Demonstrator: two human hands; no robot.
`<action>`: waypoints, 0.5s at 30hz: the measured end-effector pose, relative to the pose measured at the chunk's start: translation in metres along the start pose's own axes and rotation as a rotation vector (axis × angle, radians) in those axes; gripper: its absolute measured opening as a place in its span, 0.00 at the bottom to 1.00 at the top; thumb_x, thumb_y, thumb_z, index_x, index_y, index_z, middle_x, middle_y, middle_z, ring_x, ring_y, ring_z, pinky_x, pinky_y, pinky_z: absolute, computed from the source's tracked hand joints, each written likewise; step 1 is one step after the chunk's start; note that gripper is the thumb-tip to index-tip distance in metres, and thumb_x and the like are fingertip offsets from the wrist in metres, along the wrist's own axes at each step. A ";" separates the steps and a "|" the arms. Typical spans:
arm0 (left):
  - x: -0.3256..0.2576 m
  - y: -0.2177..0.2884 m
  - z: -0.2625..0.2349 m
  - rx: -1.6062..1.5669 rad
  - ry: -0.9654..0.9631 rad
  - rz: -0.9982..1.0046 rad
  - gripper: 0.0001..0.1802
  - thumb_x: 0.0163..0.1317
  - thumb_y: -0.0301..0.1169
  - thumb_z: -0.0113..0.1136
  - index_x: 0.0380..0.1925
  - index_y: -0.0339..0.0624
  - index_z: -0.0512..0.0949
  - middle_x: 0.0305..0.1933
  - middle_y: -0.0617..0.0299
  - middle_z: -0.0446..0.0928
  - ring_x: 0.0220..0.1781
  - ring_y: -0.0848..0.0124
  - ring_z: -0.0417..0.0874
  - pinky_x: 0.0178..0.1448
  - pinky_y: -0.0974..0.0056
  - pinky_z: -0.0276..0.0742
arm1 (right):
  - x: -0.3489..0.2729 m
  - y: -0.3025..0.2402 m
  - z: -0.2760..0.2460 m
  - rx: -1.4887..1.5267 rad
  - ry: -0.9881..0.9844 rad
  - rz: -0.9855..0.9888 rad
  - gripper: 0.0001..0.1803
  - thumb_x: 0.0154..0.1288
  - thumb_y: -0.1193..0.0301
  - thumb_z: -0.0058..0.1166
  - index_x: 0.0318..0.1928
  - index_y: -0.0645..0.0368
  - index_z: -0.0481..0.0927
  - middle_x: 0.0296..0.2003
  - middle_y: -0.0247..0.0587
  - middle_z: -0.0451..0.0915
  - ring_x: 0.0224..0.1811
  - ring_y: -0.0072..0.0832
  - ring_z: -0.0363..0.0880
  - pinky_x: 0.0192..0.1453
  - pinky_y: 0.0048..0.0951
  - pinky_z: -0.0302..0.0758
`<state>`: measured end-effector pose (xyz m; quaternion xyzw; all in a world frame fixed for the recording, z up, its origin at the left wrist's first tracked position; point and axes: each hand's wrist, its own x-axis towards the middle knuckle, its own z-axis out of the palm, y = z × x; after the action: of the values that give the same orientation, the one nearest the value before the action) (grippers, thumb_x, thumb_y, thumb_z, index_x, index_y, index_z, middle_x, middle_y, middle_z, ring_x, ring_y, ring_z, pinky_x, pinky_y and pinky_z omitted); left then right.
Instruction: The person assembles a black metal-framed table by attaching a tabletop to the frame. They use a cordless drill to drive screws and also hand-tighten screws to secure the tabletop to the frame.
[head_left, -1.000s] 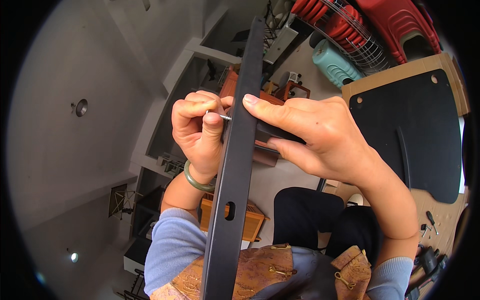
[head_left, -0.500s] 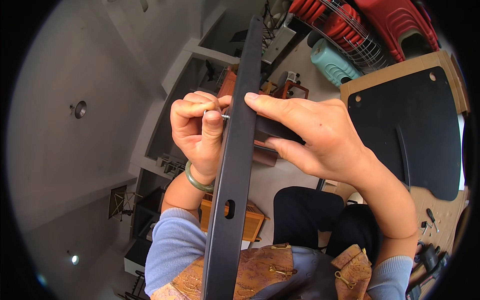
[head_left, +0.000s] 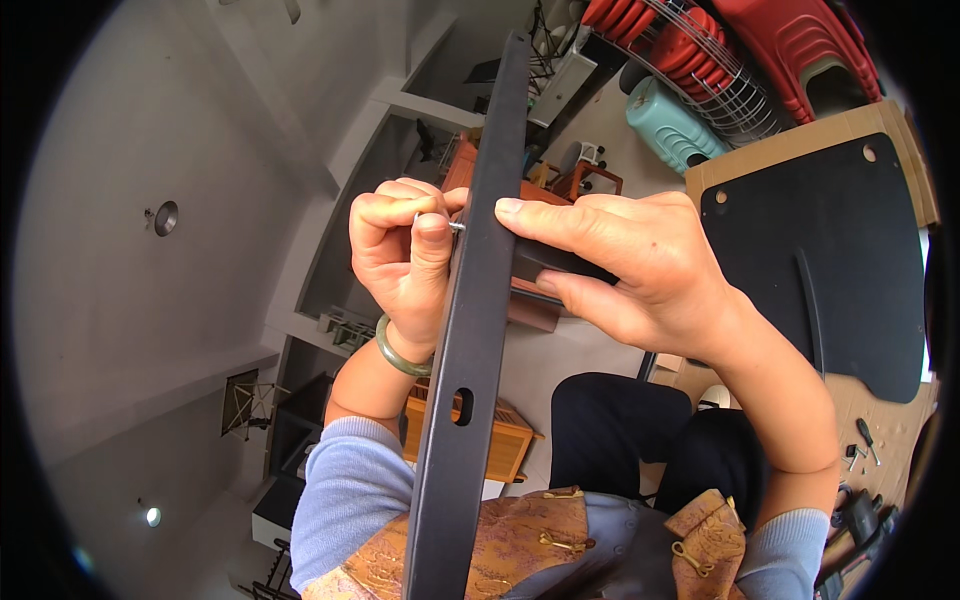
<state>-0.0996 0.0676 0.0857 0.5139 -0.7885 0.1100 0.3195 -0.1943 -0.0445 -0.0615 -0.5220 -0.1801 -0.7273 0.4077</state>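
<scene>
A long black metal bar (head_left: 465, 340) with an oval slot stands upright before me, slightly tilted. My left hand (head_left: 405, 245) pinches a small silver screw (head_left: 456, 227) between thumb and forefinger, its threaded end at the bar's left side. On the other side, my right hand (head_left: 640, 265) grips a black crosspiece (head_left: 562, 262) that meets the bar, the forefinger resting on the bar's face and the thumb below. The screw's tip and the far side of the bar are hidden.
To the right, a black panel (head_left: 815, 260) with holes leans on cardboard (head_left: 745, 160). A screwdriver (head_left: 867, 440) and small hardware lie below it. Red stools (head_left: 800, 45), a wire basket (head_left: 715, 90) and a teal stool (head_left: 668, 125) stand at the back right. A wooden cabinet (head_left: 515, 440) is behind the bar.
Almost nothing differs. The whole view has shifted very slightly, and both hands keep their places on the screw and the bar.
</scene>
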 end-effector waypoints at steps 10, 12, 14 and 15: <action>0.004 0.000 0.000 -0.037 0.006 -0.018 0.10 0.63 0.30 0.59 0.33 0.39 0.68 0.31 0.62 0.69 0.34 0.75 0.71 0.47 0.59 0.82 | 0.002 -0.002 -0.001 -0.035 0.011 -0.023 0.30 0.39 0.80 0.64 0.50 0.60 0.79 0.23 0.40 0.77 0.19 0.31 0.74 0.21 0.27 0.67; 0.004 0.000 -0.001 -0.037 -0.006 -0.013 0.09 0.63 0.30 0.58 0.33 0.38 0.69 0.32 0.61 0.70 0.35 0.74 0.71 0.47 0.59 0.82 | 0.001 -0.002 -0.001 -0.038 0.008 -0.013 0.30 0.39 0.80 0.64 0.50 0.61 0.79 0.23 0.40 0.77 0.20 0.32 0.75 0.21 0.28 0.68; 0.003 -0.001 0.001 0.004 0.029 0.002 0.08 0.63 0.29 0.58 0.35 0.38 0.70 0.34 0.61 0.72 0.36 0.74 0.74 0.47 0.61 0.82 | 0.000 -0.001 0.000 -0.042 0.009 -0.004 0.30 0.40 0.80 0.63 0.50 0.61 0.78 0.23 0.41 0.77 0.20 0.32 0.75 0.22 0.28 0.68; 0.003 -0.001 0.002 0.021 0.046 0.011 0.08 0.63 0.29 0.58 0.35 0.37 0.71 0.34 0.60 0.73 0.36 0.74 0.75 0.46 0.62 0.81 | 0.000 -0.001 0.000 -0.036 -0.001 0.009 0.30 0.40 0.80 0.63 0.51 0.61 0.78 0.24 0.42 0.77 0.21 0.33 0.75 0.23 0.29 0.69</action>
<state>-0.1001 0.0637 0.0858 0.5103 -0.7825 0.1321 0.3315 -0.1956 -0.0440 -0.0612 -0.5303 -0.1651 -0.7283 0.4014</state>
